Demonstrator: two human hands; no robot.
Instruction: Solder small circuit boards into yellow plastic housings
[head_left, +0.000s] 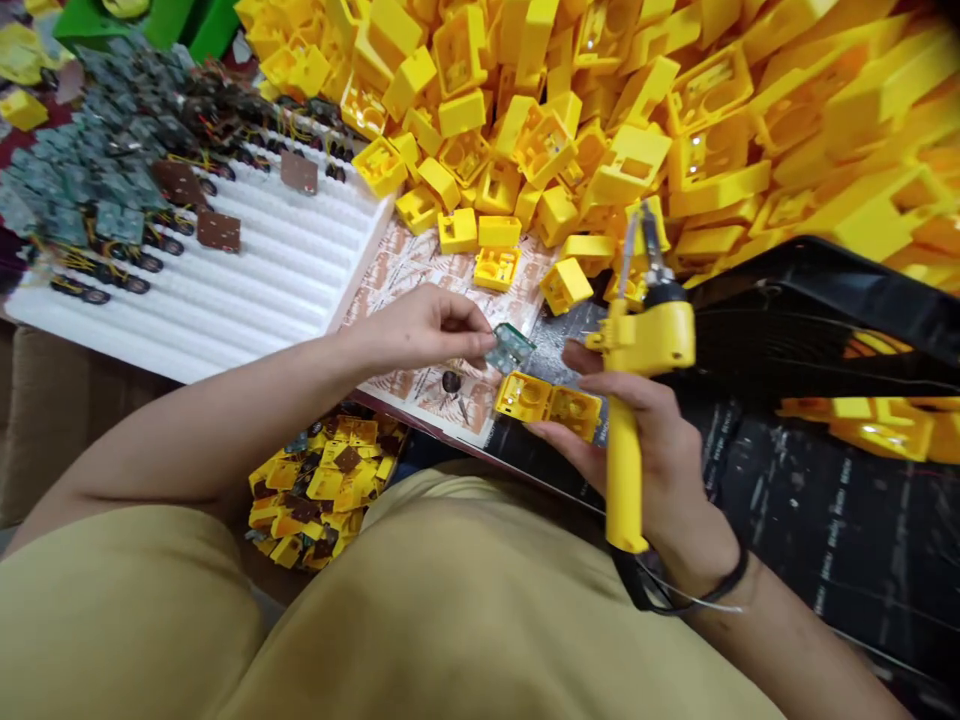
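Note:
My left hand [424,330] pinches a small green circuit board [510,347] between thumb and fingers, just above an open yellow plastic case [549,402]. My right hand [637,440] supports that yellow case on its fingertips while also gripping a yellow soldering gun [634,400], whose tip points up and away. Both hands meet over the table's near edge, above my lap.
A large heap of yellow plastic cases [600,110] fills the back. A white ridged foam tray [247,270] on the left bears several wired circuit boards [112,190]. Finished yellow pieces [322,495] lie in a pile below the table. A black bin [817,320] sits right.

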